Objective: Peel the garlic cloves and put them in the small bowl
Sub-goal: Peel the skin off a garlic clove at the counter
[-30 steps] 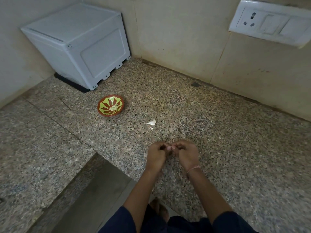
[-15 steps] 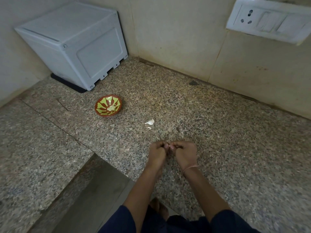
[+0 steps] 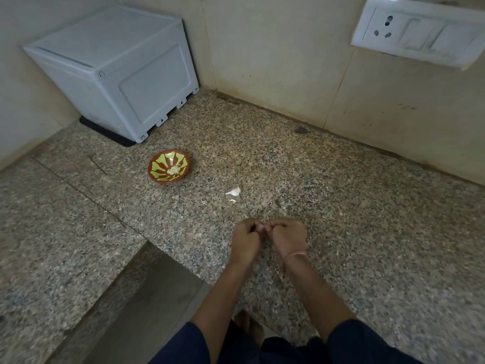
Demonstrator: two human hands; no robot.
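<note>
My left hand (image 3: 245,239) and my right hand (image 3: 287,237) are held together over the granite counter, fingers curled, fingertips meeting on a small garlic clove (image 3: 264,228) that is mostly hidden between them. A small red bowl with a green pattern (image 3: 157,164) sits to the far left of the hands, with peeled garlic pieces (image 3: 174,170) inside. One unpeeled white clove (image 3: 234,191) lies on the counter between bowl and hands, and a small scrap of peel (image 3: 232,200) lies just below it.
A white plastic box (image 3: 112,72) stands in the back left corner. A wall socket plate (image 3: 417,30) sits high on the right wall. The counter's front edge (image 3: 168,256) drops off to the left of my arms.
The hands stay together on the clove with only small finger movement. The view has shifted slightly; the bowl and loose clove have not moved.
</note>
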